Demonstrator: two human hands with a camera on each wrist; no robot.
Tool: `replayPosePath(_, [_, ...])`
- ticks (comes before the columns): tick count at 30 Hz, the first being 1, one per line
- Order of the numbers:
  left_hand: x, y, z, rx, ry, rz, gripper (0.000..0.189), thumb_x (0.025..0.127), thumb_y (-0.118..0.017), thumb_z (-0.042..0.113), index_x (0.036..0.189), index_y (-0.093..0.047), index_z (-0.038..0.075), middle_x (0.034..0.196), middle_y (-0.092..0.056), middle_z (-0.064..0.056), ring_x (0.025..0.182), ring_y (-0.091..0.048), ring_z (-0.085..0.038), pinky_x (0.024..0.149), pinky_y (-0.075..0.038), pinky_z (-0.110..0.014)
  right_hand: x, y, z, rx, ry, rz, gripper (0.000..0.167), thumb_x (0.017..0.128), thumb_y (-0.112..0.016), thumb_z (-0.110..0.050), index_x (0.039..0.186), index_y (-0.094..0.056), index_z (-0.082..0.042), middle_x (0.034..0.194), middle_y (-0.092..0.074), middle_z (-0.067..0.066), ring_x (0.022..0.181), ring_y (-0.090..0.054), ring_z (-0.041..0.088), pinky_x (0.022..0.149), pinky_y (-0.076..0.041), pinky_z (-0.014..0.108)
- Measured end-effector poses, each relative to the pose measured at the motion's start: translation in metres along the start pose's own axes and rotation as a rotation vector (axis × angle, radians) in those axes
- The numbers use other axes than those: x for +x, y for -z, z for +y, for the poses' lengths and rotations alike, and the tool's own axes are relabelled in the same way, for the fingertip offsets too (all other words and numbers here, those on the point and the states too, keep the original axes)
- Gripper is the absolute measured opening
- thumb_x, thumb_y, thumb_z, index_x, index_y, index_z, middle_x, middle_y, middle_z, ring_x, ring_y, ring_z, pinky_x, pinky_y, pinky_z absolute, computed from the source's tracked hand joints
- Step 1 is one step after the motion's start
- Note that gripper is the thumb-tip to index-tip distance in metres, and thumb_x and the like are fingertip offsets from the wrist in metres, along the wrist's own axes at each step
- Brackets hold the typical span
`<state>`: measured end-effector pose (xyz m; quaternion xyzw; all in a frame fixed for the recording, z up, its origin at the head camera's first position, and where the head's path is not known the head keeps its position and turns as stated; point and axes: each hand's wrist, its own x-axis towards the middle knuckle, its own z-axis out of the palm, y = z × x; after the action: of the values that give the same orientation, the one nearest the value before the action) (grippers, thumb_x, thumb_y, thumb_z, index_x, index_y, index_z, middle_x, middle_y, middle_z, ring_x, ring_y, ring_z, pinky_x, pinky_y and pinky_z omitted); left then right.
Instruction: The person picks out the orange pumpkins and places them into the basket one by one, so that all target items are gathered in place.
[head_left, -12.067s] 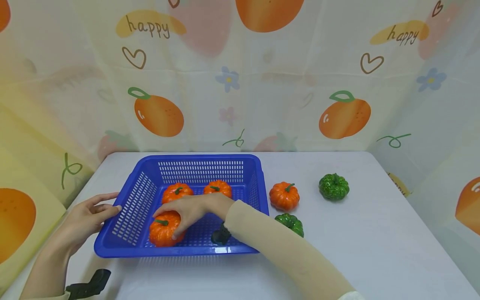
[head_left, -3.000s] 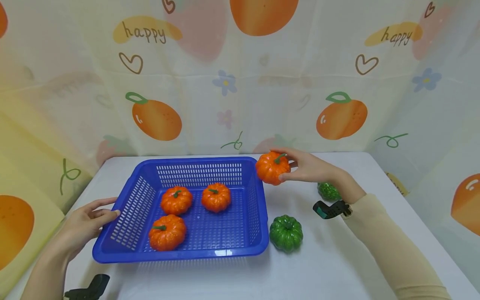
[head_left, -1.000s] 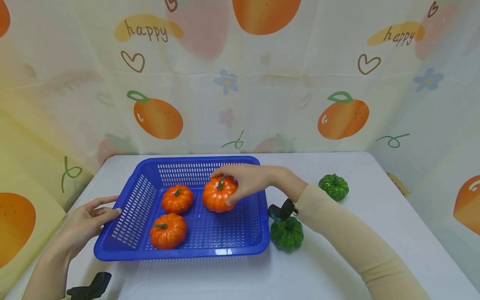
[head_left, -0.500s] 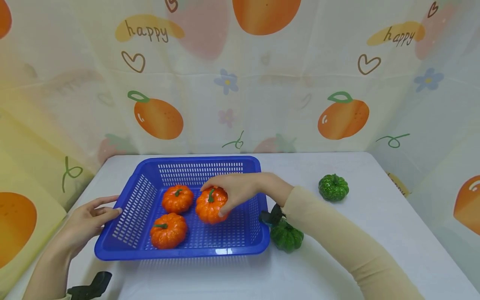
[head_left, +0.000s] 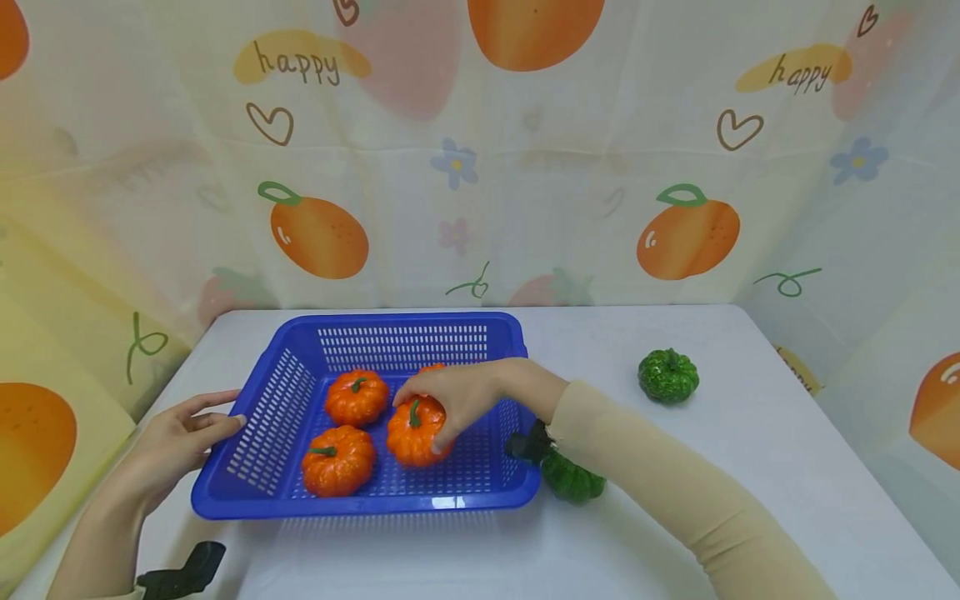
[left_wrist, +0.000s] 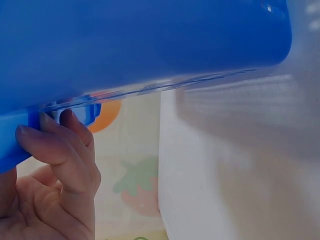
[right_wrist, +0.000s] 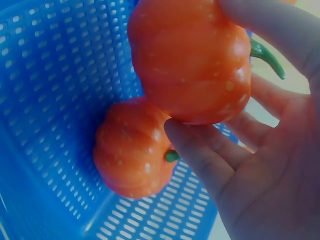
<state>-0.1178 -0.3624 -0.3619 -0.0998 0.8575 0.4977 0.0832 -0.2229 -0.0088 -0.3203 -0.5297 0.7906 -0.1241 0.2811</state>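
Inside the blue plastic basket (head_left: 360,507), my right hand (head_left: 472,394) grips a small orange pumpkin (head_left: 411,437) with a green stem, thumb on one side and fingers on the other. The right wrist view shows this held pumpkin (right_wrist: 190,60) above another one (right_wrist: 132,150) in the basket. Two more orange pumpkins, a rear one (head_left: 357,398) and a front one (head_left: 339,462), sit at the basket's left side. A further pumpkin (head_left: 432,367) is mostly hidden behind my right hand. My left hand (head_left: 191,437) holds the basket's left rim, its fingers (left_wrist: 70,150) curled under the edge.
A dark green pumpkin (head_left: 573,477) stands beside the basket's right side, partly covered by the right wrist's black camera (head_left: 531,443). Another speckled green pumpkin (head_left: 668,376) is farther back on the white table (head_left: 750,467). A printed curtain (head_left: 517,208) hangs behind.
My right hand has brought the orange pumpkin from the table right of the basket into it, then moved it left and toward the front. My left hand stays at the rim.
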Motion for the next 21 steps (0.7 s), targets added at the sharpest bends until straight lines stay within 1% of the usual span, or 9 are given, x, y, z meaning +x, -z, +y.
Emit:
replayPosePath(3, [0.000, 0.000, -0.001, 0.003, 0.002, -0.001, 0.070, 0.089, -0.058, 0.039, 0.141, -0.029, 0.003, 0.090, -0.065, 0.006, 0.079, -0.064, -0.012, 0.070, -0.053, -0.028, 0.001, -0.001, -0.001, -0.008, -0.006, -0.025, 0.070, 0.079, -0.071, -0.032, 0.138, -0.037, -0.014, 0.136, -0.043, -0.005, 0.122, -0.039, 0.009, 0.105, -0.031, 0.025])
replayPosePath(5, [0.001, 0.000, -0.001, 0.003, 0.002, -0.001, 0.070, 0.089, -0.058, 0.039, 0.141, -0.029, 0.003, 0.090, -0.065, 0.005, 0.079, -0.063, -0.012, 0.070, -0.053, -0.028, 0.002, -0.003, -0.002, -0.012, -0.024, -0.042, 0.070, 0.079, -0.071, -0.033, 0.138, -0.037, -0.017, 0.137, -0.042, -0.006, 0.123, -0.039, 0.009, 0.105, -0.031, 0.027])
replayPosePath(9, [0.001, 0.000, 0.000, 0.002, 0.001, 0.000, 0.070, 0.089, -0.058, 0.039, 0.140, -0.029, 0.003, 0.090, -0.065, 0.006, 0.078, -0.063, -0.013, 0.070, -0.053, -0.028, 0.005, -0.005, -0.001, 0.003, -0.048, -0.076, 0.069, 0.079, -0.071, -0.032, 0.138, -0.038, -0.019, 0.136, -0.042, -0.007, 0.122, -0.039, 0.009, 0.105, -0.031, 0.029])
replayPosePath(14, [0.001, 0.000, 0.000, -0.003, -0.003, -0.002, 0.070, 0.089, -0.059, 0.039, 0.140, -0.029, 0.003, 0.089, -0.064, 0.007, 0.077, -0.063, -0.012, 0.069, -0.054, -0.028, 0.009, -0.008, -0.001, -0.013, -0.064, -0.122, 0.068, 0.079, -0.071, -0.032, 0.137, -0.038, -0.021, 0.135, -0.043, -0.007, 0.122, -0.040, 0.010, 0.105, -0.032, 0.029])
replayPosePath(21, [0.000, 0.000, 0.000, -0.019, -0.008, -0.004, 0.069, 0.089, -0.059, 0.038, 0.140, -0.030, 0.003, 0.088, -0.064, 0.008, 0.077, -0.064, -0.013, 0.069, -0.054, -0.029, 0.015, -0.011, -0.001, -0.037, -0.110, -0.157, 0.068, 0.079, -0.071, -0.033, 0.138, -0.037, -0.024, 0.137, -0.041, -0.007, 0.124, -0.038, 0.011, 0.106, -0.031, 0.031])
